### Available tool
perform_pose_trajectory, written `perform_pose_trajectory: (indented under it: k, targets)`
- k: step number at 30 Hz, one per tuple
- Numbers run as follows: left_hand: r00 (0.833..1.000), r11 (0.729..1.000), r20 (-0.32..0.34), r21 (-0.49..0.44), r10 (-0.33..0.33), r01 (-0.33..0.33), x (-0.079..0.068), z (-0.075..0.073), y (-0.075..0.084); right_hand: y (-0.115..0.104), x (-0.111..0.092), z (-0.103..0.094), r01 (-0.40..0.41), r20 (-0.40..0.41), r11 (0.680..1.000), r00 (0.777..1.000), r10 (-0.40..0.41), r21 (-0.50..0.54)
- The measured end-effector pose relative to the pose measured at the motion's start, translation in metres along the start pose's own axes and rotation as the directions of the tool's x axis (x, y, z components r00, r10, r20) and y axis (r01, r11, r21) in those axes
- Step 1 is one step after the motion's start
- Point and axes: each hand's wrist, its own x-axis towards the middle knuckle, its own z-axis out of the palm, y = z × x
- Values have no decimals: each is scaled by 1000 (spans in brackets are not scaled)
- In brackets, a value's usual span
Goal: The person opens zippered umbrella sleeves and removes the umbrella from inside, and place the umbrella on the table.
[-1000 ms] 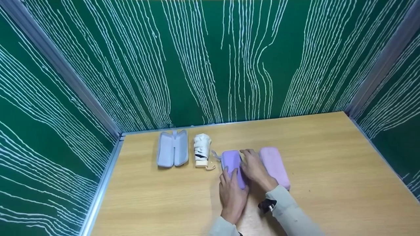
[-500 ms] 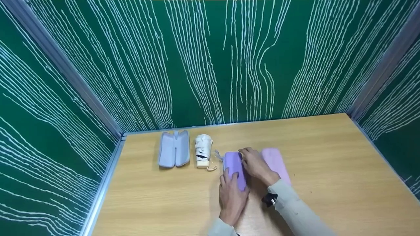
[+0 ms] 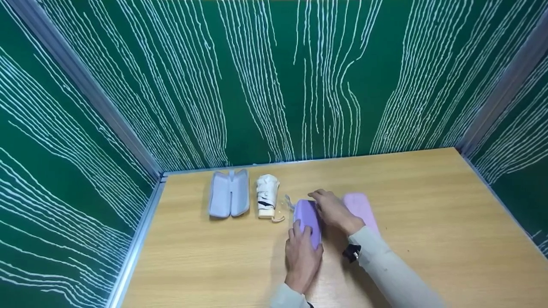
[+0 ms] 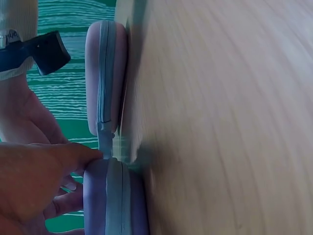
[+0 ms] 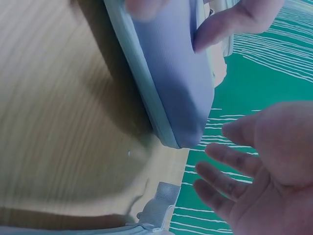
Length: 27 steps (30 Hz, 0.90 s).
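Observation:
A closed purple zip case (image 3: 309, 218) with a pale blue-grey zip band is at the middle of the wooden table, its far end pointing toward the wall. My left hand (image 3: 302, 256) grips its near part, thumb on the right side and fingers over the top and left side. In the left wrist view, the thumb lies at the end of the purple case (image 4: 95, 198). My right hand (image 3: 333, 210) hovers at the case's right side, fingers extended. In the right wrist view, that right hand (image 5: 266, 171) shows spread fingers, with a gap to the case (image 5: 178, 83).
A pink zip case (image 3: 359, 209) lies right of the right hand, partly covered by the forearm. On the left are a folded white umbrella (image 3: 267, 192) with a cord loop and an opened grey-blue case (image 3: 229, 194). Green walls (image 3: 257, 85) with white lines enclose the table.
The purple case has tilted slightly under my left hand, showing more of its darker right side. My right hand's fingers have come up and away from its edge. The view has shifted slightly.

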Motion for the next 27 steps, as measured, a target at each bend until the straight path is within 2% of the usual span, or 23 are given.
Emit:
perform_pose_trajectory:
  k: [5, 16, 22, 27]
  targets:
    - [1000, 1000, -8, 7, 26, -26, -2, -3, -3, 5, 6, 1, 30, 28, 999, 999, -30, -18]
    - [997, 998, 56, 35, 46, -48, -2, -8, -8, 11, 14, -1, -3, 132, 1000, 991, 0, 20]
    - [994, 994, 90, 85, 59, -67, -2, -9, -9, 13, 17, 1, 33, 166, 999, 986, -36, 22]
    - [993, 982, 65, 155, 94, -103, -1, -10, -8, 16, 19, 2, 83, 149, 996, 985, -86, 25]
